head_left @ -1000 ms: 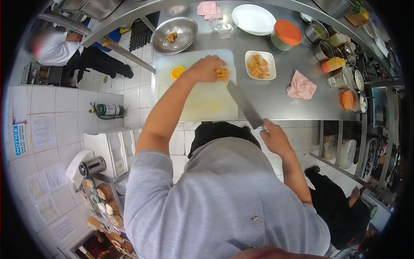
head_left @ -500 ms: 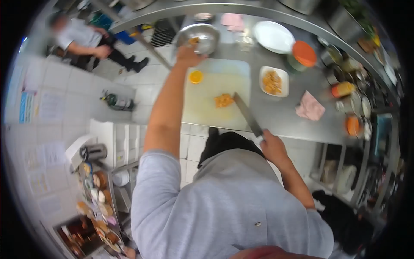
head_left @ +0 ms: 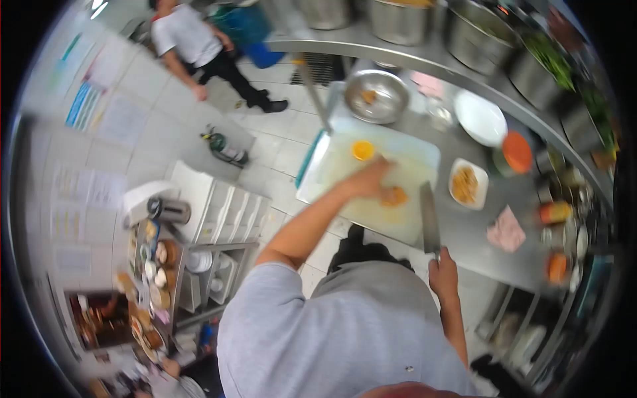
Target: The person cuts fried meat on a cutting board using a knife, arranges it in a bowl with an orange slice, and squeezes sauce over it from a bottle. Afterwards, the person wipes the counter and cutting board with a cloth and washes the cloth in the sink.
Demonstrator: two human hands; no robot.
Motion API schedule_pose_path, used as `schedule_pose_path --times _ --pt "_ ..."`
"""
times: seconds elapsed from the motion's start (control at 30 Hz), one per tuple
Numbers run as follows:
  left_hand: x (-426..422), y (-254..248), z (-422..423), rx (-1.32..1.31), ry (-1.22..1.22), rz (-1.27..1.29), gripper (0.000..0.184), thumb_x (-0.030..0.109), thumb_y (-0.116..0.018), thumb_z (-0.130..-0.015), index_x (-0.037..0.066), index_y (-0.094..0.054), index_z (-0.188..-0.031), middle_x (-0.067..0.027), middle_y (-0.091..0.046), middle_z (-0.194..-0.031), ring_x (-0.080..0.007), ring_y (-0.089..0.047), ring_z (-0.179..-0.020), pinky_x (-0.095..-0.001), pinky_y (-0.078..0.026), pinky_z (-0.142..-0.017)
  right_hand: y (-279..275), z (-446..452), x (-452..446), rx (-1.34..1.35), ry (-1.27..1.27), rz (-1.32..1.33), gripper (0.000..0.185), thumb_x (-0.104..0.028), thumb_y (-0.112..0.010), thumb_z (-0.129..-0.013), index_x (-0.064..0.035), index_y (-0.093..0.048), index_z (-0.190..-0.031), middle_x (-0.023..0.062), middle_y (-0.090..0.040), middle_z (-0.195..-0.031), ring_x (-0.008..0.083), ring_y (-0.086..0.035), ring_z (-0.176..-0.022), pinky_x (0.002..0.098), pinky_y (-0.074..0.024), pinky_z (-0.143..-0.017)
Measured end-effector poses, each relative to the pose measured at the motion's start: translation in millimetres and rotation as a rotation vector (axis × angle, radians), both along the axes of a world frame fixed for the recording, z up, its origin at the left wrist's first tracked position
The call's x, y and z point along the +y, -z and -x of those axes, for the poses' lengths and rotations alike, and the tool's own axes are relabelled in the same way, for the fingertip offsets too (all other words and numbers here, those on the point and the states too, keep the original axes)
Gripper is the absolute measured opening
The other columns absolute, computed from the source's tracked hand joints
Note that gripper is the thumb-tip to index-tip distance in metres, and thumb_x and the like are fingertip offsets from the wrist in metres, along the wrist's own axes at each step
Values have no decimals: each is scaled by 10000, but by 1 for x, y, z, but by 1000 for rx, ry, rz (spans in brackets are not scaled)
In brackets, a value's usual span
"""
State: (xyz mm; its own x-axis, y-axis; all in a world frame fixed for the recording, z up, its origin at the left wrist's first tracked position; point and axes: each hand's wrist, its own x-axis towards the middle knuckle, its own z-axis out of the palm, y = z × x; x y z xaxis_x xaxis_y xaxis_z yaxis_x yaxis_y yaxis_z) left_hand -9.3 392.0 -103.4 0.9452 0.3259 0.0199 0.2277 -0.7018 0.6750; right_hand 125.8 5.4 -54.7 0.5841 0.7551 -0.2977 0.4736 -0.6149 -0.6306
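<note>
My right hand [head_left: 443, 268] is closed around the handle of a large kitchen knife [head_left: 430, 215], its blade lying along the right edge of the cutting board [head_left: 325, 182]. Over the middle of the board is my left hand [head_left: 370, 180], blurred by motion, with fingers apart and nothing visible in them. Just beside its fingers sits a small pile of chopped orange pieces [head_left: 396, 196]. A halved orange [head_left: 363, 150] lies cut face up, farther back on the board. Behind the board, a steel bowl [head_left: 391, 109] holds a few orange pieces.
Right of the board stand a white dish of orange pieces [head_left: 466, 184], a pink cloth [head_left: 506, 229], an oval white plate [head_left: 479, 119] and an orange-lidded tub [head_left: 515, 154]. A shelf with pots [head_left: 398, 23] overhangs the back. Another person [head_left: 192, 40] is at upper left.
My left hand has moved from the steel bowl back over the board to the chopped pieces. The knife has shifted away from the pile. The camera view has turned.
</note>
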Motion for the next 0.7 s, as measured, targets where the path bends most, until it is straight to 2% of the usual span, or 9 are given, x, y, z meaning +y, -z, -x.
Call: schedule_pose_path --times 0.03,0.07,0.1,0.17,0.23,0.27,0.37,0.47,0.7 --pt "-20 -28 3 89 95 67 977 376 -949 -818 56 -493 -1620 -286 -487 -1538 -448 -509 -1455 -478 -420 -1250 7 -3 3 -12 18 9 506 -148 -607 -990 76 -575 -1443 380 -731 -1088 590 -685 -1071 605 -548 -933" --pt "-38 -40 10 69 72 122 806 278 -899 -848 43 -566 -1544 -277 -546 -1468 -448 -540 -1409 -478 -454 -1208 7 -7 15 -13 -13 7 506 -148 -607 -990 76 -575 -1443 380 -731 -1088 590 -685 -1071 605 -548 -933" --pt "-40 -25 11 74 60 141 806 278 -899 -848 43 -566 -1544 -277 -546 -1468 -448 -540 -1409 -478 -454 -1208 9 -9 18 -32 -29 -3 511 -145 -604 -991 75 -572 -1452 380 -730 -1099 587 -686 -1078 611 -545 -939" --pt "-58 25 5 14 -97 33 588 189 -833 -867 25 -653 -1402 -263 -630 -1351 -455 -597 -1308 -501 -501 -1125 15 -7 11 -56 -24 5 523 -147 -600 -997 72 -564 -1471 383 -726 -1132 583 -687 -1092 617 -544 -950" --pt "-76 38 8 -121 -209 -48 444 132 -791 -868 3 -690 -1281 -249 -685 -1245 -461 -644 -1187 -535 -528 -1042 -1 -6 31 -24 -31 108 542 -166 -615 -1009 62 -550 -1496 383 -722 -1180 573 -689 -1115 604 -555 -957" --pt "-87 31 7 -84 -264 -6 462 146 -807 -863 -3 -687 -1283 -251 -689 -1232 -459 -656 -1164 -531 -538 -1029 20 -10 28 -82 -33 54 485 -174 -625 -1012 10 -571 -1457 357 -740 -1098 571 -700 -1052 643 -552 -894" --pt "-100 13 5 7 -309 37 534 174 -855 -843 -6 -667 -1309 -244 -692 -1229 -449 -672 -1157 -509 -557 -1016 -15 -19 47 -42 -65 31 340 -149 -602 -1006 -7 -604 -1315 332 -737 -982 562 -698 -997 650 -528 -872" --pt "-101 -16 13 -1 -381 110 573 172 -875 -830 -2 -648 -1326 -232 -695 -1238 -442 -675 -1182 -487 -558 -1030 -47 -19 57 -25 -117 116 287 -142 -596 -1001 0 -588 -1250 317 -726 -933 546 -701 -957 634 -535 -869" --pt "-78 -15 6 -23 -175 12 550 135 -854 -827 -16 -636 -1309 -228 -698 -1244 -451 -676 -1190 -491 -556 -1033 -78 -15 70 16 -209 242 254 -141 -581 -1005 13 -559 -1205 307 -731 -972 522 -713 -965 630 -541 -872"
